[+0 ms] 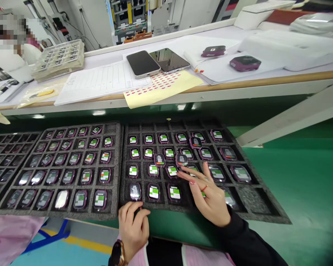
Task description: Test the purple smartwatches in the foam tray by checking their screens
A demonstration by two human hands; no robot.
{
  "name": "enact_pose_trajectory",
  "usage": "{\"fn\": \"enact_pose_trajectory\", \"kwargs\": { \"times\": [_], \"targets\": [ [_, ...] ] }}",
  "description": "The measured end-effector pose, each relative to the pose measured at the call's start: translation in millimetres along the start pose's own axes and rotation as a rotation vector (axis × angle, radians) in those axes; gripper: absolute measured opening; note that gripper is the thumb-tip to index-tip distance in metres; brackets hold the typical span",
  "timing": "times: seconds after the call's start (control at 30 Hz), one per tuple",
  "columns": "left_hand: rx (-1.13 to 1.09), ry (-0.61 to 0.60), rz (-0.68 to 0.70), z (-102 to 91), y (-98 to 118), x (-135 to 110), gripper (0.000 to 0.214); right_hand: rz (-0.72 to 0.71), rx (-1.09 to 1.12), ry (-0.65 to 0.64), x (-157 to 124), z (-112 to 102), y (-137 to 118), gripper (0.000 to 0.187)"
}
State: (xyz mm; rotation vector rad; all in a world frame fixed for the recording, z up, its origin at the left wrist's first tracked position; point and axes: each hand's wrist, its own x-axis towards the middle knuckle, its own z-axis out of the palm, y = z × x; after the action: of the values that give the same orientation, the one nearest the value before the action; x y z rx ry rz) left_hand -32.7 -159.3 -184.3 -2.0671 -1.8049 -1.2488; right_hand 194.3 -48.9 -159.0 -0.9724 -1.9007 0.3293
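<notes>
Two black foam trays (121,162) lie side by side on a green work surface, their cells filled with small purple-rimmed devices showing green and white screens. My right hand (208,197) lies flat over the right tray with fingers spread, its fingertips reaching toward a device (181,160) that sits loose on top of the cell walls. Another loose device (159,159) lies just left of it. At the tray's front edge my left hand (133,225) is curled, fingers pressed against the foam below a device (135,191). A watch is on that wrist.
A third foam tray (1,155) sits at the far left. Above, a white shelf (238,83) carries two phones (157,62), a yellow sticker sheet (161,88), paper forms, two purple devices (244,62) and a clear tray (58,59). A person stands at upper left.
</notes>
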Motion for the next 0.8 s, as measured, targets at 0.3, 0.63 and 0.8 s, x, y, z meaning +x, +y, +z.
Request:
{"fn": "enact_pose_trajectory", "kwargs": {
  "times": [0.3, 0.63, 0.8],
  "targets": [
    [-0.023, -0.021, 0.006, 1.4, -4, -5, 0.027, -0.057, -0.048, -0.263, 19, 22, -4, 0.053],
    [0.021, 0.005, 0.012, 1.1, -4, -6, 0.028, -0.066, -0.033, -0.175, 20, 23, -2, 0.054],
    [0.024, -0.041, 0.015, 0.7, -5, -7, 0.026, -0.065, 0.014, -0.059, 19, 24, -3, 0.049]
  ]
}}
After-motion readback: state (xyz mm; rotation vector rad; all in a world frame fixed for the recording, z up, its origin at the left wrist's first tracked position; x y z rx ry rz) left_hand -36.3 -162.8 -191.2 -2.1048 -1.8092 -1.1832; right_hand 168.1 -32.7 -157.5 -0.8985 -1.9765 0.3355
